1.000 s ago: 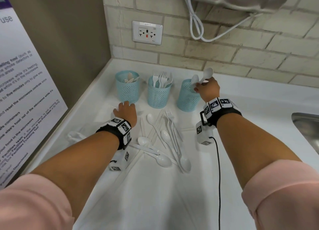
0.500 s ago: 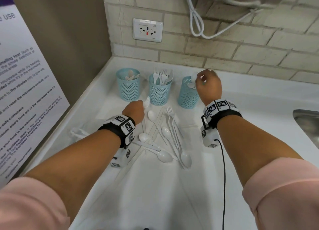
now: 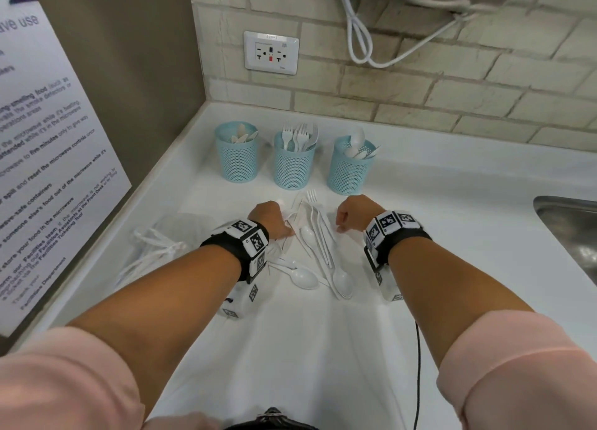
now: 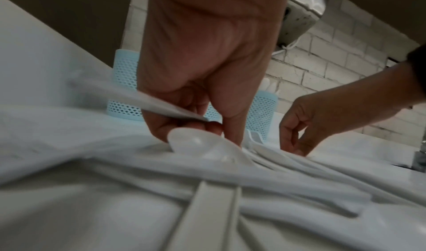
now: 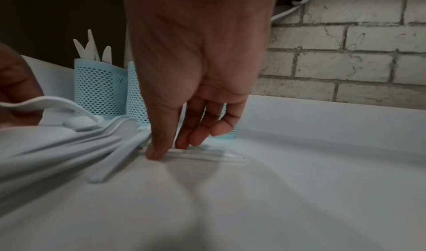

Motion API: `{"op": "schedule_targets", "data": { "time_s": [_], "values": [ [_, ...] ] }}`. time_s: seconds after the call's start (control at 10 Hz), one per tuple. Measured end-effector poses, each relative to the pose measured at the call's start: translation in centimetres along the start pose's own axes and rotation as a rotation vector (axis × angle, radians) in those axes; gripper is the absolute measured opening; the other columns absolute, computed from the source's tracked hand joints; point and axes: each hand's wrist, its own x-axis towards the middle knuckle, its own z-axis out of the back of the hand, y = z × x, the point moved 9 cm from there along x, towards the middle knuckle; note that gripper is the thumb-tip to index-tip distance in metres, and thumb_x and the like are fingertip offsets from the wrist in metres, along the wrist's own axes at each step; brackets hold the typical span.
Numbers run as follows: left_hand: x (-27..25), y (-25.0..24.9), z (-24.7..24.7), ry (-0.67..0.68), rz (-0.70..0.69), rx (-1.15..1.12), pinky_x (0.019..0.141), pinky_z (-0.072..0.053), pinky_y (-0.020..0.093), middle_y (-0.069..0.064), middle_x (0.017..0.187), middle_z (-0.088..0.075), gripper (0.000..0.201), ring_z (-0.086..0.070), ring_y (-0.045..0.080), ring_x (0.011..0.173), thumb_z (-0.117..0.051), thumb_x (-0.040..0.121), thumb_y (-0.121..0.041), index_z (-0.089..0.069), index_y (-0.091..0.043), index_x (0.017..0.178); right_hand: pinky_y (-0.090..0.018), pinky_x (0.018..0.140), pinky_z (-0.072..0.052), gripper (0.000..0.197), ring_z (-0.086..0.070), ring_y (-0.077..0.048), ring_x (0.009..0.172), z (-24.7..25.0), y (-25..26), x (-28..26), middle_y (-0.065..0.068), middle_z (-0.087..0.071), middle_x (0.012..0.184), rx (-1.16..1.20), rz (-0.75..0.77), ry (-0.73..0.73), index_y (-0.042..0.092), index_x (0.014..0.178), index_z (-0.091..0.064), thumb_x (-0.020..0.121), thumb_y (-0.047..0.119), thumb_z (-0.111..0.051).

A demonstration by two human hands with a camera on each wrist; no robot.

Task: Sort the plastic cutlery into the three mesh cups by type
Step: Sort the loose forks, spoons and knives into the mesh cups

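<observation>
Three blue mesh cups stand in a row at the back: the left cup (image 3: 237,158) with knives, the middle cup (image 3: 294,168) with forks, the right cup (image 3: 351,171) with spoons. Loose white spoons and forks (image 3: 318,252) lie in a pile in front of them. My left hand (image 3: 286,231) is down at the pile's left side. It pinches a flat white piece (image 4: 138,98) whose type I cannot tell, and its fingertips touch a spoon bowl (image 4: 191,141). My right hand (image 3: 339,229) is at the pile's right edge, thumb and fingers pinching a thin white handle (image 5: 207,155) that lies on the counter.
A steel sink (image 3: 568,232) opens at the right. A crumpled clear bag (image 3: 155,245) lies left of the pile, against a wall bearing a poster (image 3: 48,158). A black cable (image 3: 418,365) trails from my right wrist. The brick wall stands close behind the cups.
My right hand has left the right cup, where the spoon it held now stands, and dropped to the pile. My left hand picked up a white piece and came back over the pile.
</observation>
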Motion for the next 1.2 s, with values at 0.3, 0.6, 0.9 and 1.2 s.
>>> {"op": "schedule_targets", "data": {
  "time_s": [0.3, 0.6, 0.9, 1.2],
  "values": [
    [-0.5, 1.0, -0.6, 0.099, 0.169, -0.13, 0.048, -0.036, 0.018, 0.0, 0.063, -0.048, 0.034, -0.047, 0.012, 0.056, -0.065, 0.083, -0.028, -0.041, -0.011, 0.065, -0.024, 0.068, -0.043, 0.023, -0.056, -0.02, 0.082, 0.2, -0.8, -0.9, -0.004, -0.062, 0.089, -0.004, -0.103, 0.082, 0.004, 0.104, -0.062, 0.084, 0.015, -0.061],
    [-0.3, 0.6, -0.8, 0.172, 0.209, -0.188, 0.052, -0.038, 0.021, 0.003, 0.051, -0.05, 0.021, -0.047, 0.016, 0.053, -0.059, 0.085, -0.016, -0.048, -0.006, 0.069, -0.02, 0.055, -0.039, 0.026, -0.049, -0.01, 0.064, -0.8, -2.5, -0.8, 0.0, -0.048, 0.079, 0.259, -0.245, 0.118, 0.023, 0.068, -0.041, 0.092, 0.016, -0.044],
    [-0.8, 1.3, -1.3, 0.354, 0.331, -0.381, 0.048, -0.026, 0.022, 0.004, 0.062, -0.038, 0.016, -0.028, 0.015, 0.05, -0.06, 0.081, -0.011, -0.049, -0.009, 0.07, -0.026, 0.07, -0.04, 0.055, -0.05, -0.012, 0.059, -0.5, -2.1, -0.4, 0.004, -0.055, 0.065, 0.226, -0.199, 0.14, 0.014, 0.087, -0.068, 0.082, 0.066, -0.05],
    [1.1, 1.2, -1.2, 0.095, 0.263, -0.488, 0.045, -0.042, 0.019, 0.0, 0.069, -0.063, 0.032, -0.056, 0.004, 0.043, -0.072, 0.079, -0.036, -0.057, -0.009, 0.071, -0.029, 0.068, -0.046, 0.043, -0.054, -0.017, 0.062, -1.5, -1.9, -0.3, 0.002, -0.06, 0.062, 0.297, -0.198, 0.128, 0.009, 0.08, -0.068, 0.075, 0.052, -0.068]
  ]
}}
